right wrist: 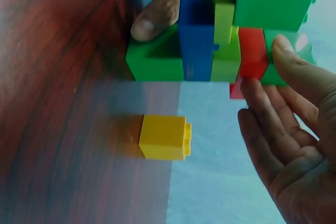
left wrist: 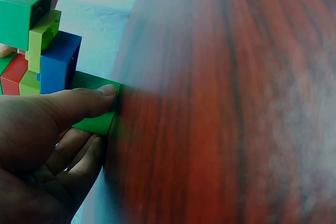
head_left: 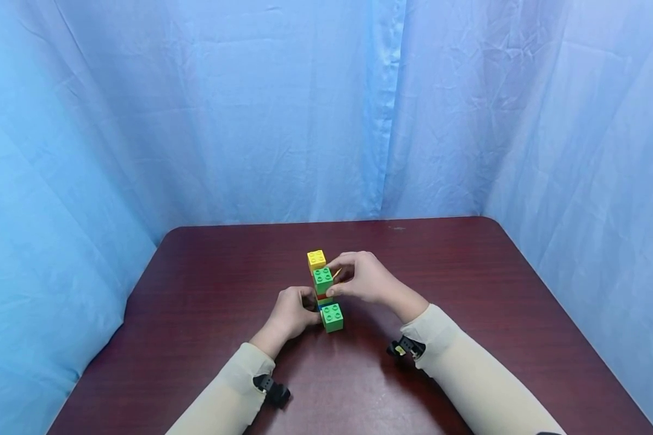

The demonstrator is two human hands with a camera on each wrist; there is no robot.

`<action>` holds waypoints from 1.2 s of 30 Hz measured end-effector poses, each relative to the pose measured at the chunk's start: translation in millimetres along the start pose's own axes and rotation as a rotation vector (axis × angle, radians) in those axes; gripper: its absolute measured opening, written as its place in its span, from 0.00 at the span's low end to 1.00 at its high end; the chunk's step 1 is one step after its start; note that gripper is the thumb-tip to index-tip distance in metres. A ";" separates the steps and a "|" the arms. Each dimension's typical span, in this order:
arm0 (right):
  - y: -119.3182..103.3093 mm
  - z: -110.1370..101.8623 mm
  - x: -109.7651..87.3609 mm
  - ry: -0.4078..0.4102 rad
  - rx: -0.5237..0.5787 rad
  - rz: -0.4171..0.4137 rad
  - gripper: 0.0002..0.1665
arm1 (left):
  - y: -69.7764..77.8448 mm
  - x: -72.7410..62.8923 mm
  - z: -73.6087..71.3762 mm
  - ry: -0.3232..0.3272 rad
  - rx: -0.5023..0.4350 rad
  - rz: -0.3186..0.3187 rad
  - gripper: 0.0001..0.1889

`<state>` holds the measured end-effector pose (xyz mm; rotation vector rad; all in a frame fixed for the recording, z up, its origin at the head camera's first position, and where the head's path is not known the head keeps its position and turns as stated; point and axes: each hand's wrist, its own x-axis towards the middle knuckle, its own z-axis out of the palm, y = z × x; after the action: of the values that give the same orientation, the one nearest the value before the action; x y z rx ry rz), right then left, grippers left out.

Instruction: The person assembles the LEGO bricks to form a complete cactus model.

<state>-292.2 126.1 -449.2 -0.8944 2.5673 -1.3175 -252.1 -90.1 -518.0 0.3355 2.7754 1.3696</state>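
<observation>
A built-up stack of toy building bricks stands near the middle of the table. My left hand (head_left: 289, 314) pinches its bottom green brick (right wrist: 155, 59), the thumb lying along one side. Above that come a blue brick (right wrist: 197, 40), a lime brick (right wrist: 226, 64), a red brick (right wrist: 253, 51) and a green top brick (head_left: 323, 279). My right hand (head_left: 367, 279) holds this top brick between thumb and fingers. Another green brick (head_left: 332, 319) juts out on the side nearest me, joined through a second lime brick (left wrist: 43, 40). More red shows by the right fingertips.
A yellow brick (right wrist: 164, 137) stands apart on the table, just behind the stack in the head view. The dark red-brown wooden table (head_left: 223, 260) has rounded far corners. Light blue curtains (head_left: 283, 121) hang behind and at both sides.
</observation>
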 end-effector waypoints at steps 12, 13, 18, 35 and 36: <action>29.3 -17.8 6.2 0.038 -0.001 0.048 0.21 | 2.1 -0.1 -0.9 0.003 0.004 -0.017 0.13; 32.0 -18.5 7.1 0.053 -0.013 0.055 0.20 | 2.2 -0.3 -0.8 0.003 0.005 -0.022 0.13; 43.6 -18.8 13.4 0.074 -0.066 0.079 0.22 | 1.3 -0.1 -0.5 0.004 0.002 -0.023 0.13; 68.2 3.1 31.6 -0.032 -0.151 0.181 0.26 | 0.8 0.1 -1.1 -0.004 0.007 -0.017 0.12; 68.7 4.3 31.9 -0.035 -0.143 0.185 0.27 | 0.6 0.0 -1.0 -0.004 0.009 -0.017 0.12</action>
<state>-347.6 136.0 -500.0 -0.6745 2.6688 -1.0711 -252.1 -90.5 -516.9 0.3139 2.7760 1.3512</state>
